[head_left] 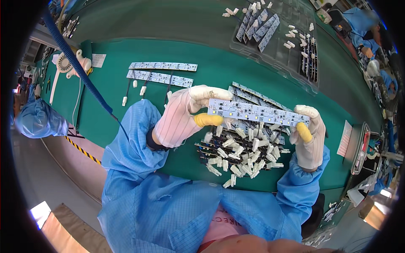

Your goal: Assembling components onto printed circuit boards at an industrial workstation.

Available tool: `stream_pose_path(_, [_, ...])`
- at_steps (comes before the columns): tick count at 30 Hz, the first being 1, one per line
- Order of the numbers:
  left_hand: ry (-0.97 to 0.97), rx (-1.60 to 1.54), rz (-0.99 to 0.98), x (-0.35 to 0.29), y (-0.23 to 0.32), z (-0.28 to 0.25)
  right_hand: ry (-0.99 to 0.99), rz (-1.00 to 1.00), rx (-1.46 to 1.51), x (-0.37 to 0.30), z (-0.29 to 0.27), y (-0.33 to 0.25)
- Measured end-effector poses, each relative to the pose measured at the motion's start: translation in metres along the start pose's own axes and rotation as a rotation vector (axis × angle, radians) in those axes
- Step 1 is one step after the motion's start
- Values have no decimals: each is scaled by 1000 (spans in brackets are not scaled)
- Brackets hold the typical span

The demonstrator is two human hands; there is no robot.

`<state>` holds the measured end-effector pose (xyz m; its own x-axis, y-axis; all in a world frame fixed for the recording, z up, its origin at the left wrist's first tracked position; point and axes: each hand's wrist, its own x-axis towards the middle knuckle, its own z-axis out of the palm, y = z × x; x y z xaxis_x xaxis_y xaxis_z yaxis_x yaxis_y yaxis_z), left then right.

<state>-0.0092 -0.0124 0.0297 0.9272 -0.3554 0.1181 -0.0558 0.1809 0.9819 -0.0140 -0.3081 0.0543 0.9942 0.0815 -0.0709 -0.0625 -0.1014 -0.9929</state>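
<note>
Between my two gloved hands I hold a long white LED circuit board [257, 113], its component side facing up. My left hand [185, 110] pinches its left end between a yellow-tipped thumb and the fingers. At the other end, my right hand [309, 133] grips it the same way. Beneath the board lies a heap of similar boards with black wires and white plug connectors [242, 154], partly hidden by the held one. Left of my left hand, two boards [162, 66] rest side by side on the green mat [109, 52], wires and connectors hanging toward me.
A clear plastic tray [274, 59] with more boards and connectors stands at the far right. A small white fan [72, 63] sits at the left, behind a hanging blue coiled cord [78, 63]. A metal-rimmed box [361, 148] is at the right edge. Other people in blue work nearby.
</note>
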Motion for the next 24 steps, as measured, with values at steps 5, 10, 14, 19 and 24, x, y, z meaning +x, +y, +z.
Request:
stream_pose_path(5, [26, 64, -29, -3, 2, -3, 1, -24, 74, -2, 0, 0])
stream_pose_path(10, [33, 42, -127, -3, 10, -3, -38, -21, 112, -3, -1, -5])
stream_pose_path(14, [25, 130, -42, -1, 4, -7, -39, -48, 137, -5, -1, -5])
stream_pose_path(19, [57, -31, -50, 3, 9, -4, 15, -64, 9, -8, -7, -4])
stream_pose_path(24, [98, -50, 11, 3, -1, -7, -14, -2, -14, -14, 0, -22])
